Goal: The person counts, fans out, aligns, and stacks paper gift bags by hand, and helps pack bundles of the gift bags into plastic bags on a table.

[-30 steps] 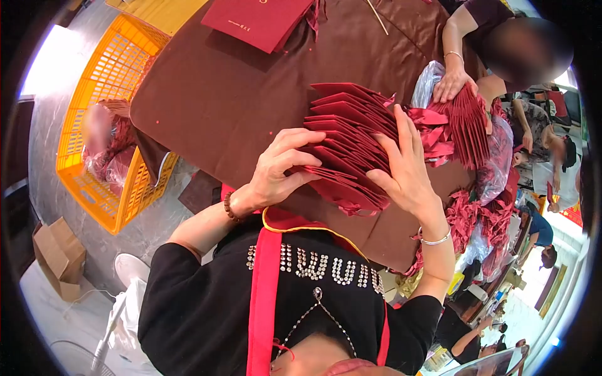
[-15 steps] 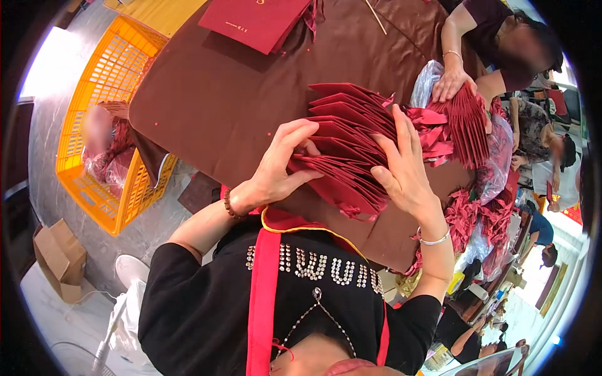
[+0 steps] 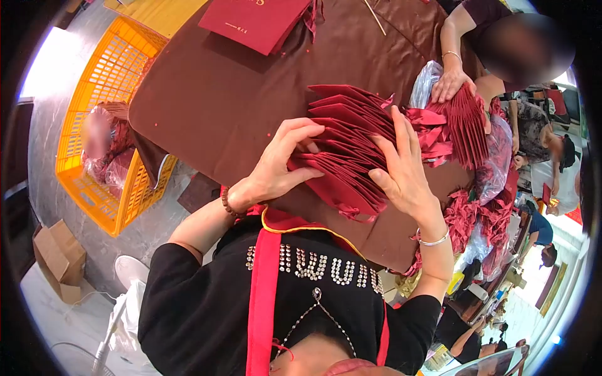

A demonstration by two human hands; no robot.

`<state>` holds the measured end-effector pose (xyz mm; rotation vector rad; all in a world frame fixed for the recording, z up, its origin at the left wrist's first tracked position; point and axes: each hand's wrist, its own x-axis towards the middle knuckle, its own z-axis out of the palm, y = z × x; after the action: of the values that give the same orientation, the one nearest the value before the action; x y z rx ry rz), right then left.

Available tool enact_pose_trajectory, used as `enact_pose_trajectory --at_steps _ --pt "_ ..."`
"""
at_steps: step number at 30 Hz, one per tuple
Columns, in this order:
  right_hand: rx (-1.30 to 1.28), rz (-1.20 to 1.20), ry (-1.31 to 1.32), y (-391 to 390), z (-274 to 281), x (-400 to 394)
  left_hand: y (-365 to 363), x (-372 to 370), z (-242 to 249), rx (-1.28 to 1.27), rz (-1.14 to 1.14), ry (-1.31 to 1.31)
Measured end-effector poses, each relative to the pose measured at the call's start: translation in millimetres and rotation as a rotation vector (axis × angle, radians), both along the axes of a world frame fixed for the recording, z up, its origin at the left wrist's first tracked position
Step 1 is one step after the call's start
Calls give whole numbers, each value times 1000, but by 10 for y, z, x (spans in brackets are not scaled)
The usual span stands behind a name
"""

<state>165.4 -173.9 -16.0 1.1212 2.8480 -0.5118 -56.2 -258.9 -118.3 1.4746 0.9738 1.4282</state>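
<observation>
A fanned stack of dark red folded paper bags stands on the brown-covered table between my two hands. My left hand, with a beaded bracelet at its wrist, grips the left edges of the stack between fingers and thumb. On the other side, my right hand presses its fingers and thumb against the right edges, with a silver bangle lower on the wrist. Small red ribbons show at the stack's lower end. My left fingertips are partly hidden among the bags.
A large red bag with gold lettering lies at the table's far side, near a thin stick. A co-worker's hand rests on another stack. Red ribbons pile up at right. A yellow crate stands left.
My hands stay around the stack with only a very slight shift of the fingers. The co-worker's hand stays on the other stack.
</observation>
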Motion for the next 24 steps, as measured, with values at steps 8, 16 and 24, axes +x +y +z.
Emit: enact_pose_trajectory --at_steps 8,16,24 --pt "10 17 1 -2 -2 0 14 -25 19 -65 -28 -43" --pt "24 33 -20 -17 1 4 155 -150 240 -204 -149 0" --pt "10 30 5 -13 -6 10 237 -199 380 -251 -194 146"
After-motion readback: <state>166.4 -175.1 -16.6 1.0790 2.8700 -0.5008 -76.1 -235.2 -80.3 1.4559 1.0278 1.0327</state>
